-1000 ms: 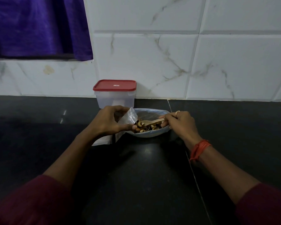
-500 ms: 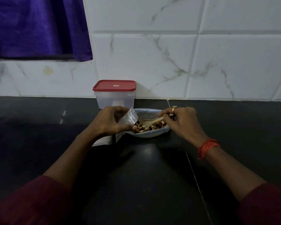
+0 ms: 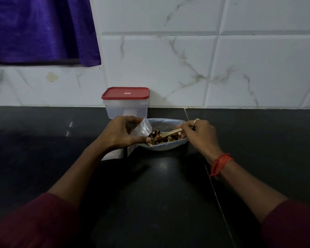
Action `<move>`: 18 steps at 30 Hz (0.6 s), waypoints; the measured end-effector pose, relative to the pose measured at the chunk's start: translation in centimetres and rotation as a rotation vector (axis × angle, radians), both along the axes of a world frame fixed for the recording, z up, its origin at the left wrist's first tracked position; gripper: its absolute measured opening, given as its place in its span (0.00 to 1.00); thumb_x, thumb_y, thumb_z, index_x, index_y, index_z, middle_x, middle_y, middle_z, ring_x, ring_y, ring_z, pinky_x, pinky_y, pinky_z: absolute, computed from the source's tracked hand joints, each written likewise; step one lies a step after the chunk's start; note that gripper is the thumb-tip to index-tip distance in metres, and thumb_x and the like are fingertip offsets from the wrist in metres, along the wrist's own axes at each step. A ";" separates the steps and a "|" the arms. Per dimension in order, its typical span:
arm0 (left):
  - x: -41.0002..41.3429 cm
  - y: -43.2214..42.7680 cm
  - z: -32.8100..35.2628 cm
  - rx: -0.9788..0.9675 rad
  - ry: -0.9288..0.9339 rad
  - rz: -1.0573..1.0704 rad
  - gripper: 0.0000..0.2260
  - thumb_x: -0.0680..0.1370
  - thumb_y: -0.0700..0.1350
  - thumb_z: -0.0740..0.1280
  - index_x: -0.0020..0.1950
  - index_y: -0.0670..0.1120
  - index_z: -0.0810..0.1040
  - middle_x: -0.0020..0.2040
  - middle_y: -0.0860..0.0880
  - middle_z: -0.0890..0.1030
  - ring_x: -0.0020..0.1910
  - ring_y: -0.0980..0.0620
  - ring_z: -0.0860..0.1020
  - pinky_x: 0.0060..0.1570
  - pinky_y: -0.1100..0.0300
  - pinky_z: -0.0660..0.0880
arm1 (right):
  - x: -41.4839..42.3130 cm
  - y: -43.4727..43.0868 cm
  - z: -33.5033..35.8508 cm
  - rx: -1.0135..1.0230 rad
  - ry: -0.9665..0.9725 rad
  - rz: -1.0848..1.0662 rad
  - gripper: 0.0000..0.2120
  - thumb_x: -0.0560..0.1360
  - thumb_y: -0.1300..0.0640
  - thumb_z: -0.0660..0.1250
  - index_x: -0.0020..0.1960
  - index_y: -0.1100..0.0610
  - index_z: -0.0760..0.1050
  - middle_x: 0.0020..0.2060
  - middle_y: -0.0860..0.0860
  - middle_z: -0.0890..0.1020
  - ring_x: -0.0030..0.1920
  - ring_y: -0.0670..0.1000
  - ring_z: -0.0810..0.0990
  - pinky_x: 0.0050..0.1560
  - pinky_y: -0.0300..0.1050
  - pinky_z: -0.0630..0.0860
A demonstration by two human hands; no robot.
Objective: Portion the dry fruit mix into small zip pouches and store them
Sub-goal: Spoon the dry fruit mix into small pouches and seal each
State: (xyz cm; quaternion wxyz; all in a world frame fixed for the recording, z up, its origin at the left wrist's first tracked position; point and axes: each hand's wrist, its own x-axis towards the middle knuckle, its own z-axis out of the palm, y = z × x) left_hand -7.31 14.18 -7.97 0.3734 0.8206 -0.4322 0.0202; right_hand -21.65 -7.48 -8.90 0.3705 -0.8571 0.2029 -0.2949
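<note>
Clear, thin plastic forms the small zip pouch (image 3: pixel 141 130), which sits just left of the frame's centre, its mouth turned toward the left rim of the pale blue round bowl (image 3: pixel 166 147). The left hand (image 3: pixel 120 134) has a closed grip on it, with the fingers curled over the top edge and the thumb pinching from below.

The film looks limp, light and slippery. It would likely sag shut if let go, so the firmer strip at the mouth is the sensible place to hold it, as the hand does.

The dry fruit mix (image 3: pixel 162 137) lies in the bowl as a loose heap of pale nut pieces and dark bits. It is dry and light, and it probably rolls and scatters easily, so it is better carried by scoop than by fingers. The right hand (image 3: pixel 199 134) is curled round the handle of a pale wooden spoon (image 3: pixel 172 132), whose bowl end rests in the mix.

Whether any mix is in the pouch cannot be told.

A clear plastic box with a red lid (image 3: pixel 126 102) stands behind, against the tiles. Flat white pouches (image 3: pixel 113 155) lie on the black worktop (image 3: pixel 159 194) below the left hand.
</note>
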 end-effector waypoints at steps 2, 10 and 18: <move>0.0 0.0 -0.1 0.001 -0.010 0.004 0.32 0.68 0.55 0.79 0.69 0.48 0.77 0.61 0.52 0.82 0.47 0.68 0.76 0.39 0.76 0.74 | 0.0 -0.2 0.1 -0.015 0.000 -0.007 0.11 0.78 0.53 0.65 0.50 0.52 0.86 0.33 0.45 0.84 0.41 0.42 0.82 0.49 0.42 0.78; -0.3 -0.1 0.1 0.015 -0.034 0.016 0.31 0.68 0.54 0.79 0.69 0.48 0.77 0.62 0.50 0.82 0.46 0.67 0.76 0.39 0.74 0.73 | -0.2 -0.8 0.5 -0.225 -0.064 -0.058 0.09 0.78 0.53 0.66 0.49 0.50 0.85 0.37 0.47 0.85 0.40 0.46 0.82 0.40 0.34 0.74; -0.5 -0.1 0.1 0.017 -0.037 0.029 0.32 0.68 0.54 0.79 0.69 0.47 0.77 0.62 0.49 0.82 0.50 0.60 0.77 0.42 0.72 0.73 | -0.2 -0.7 0.6 -0.216 -0.065 -0.064 0.08 0.79 0.53 0.67 0.50 0.51 0.85 0.37 0.46 0.83 0.36 0.40 0.76 0.35 0.23 0.64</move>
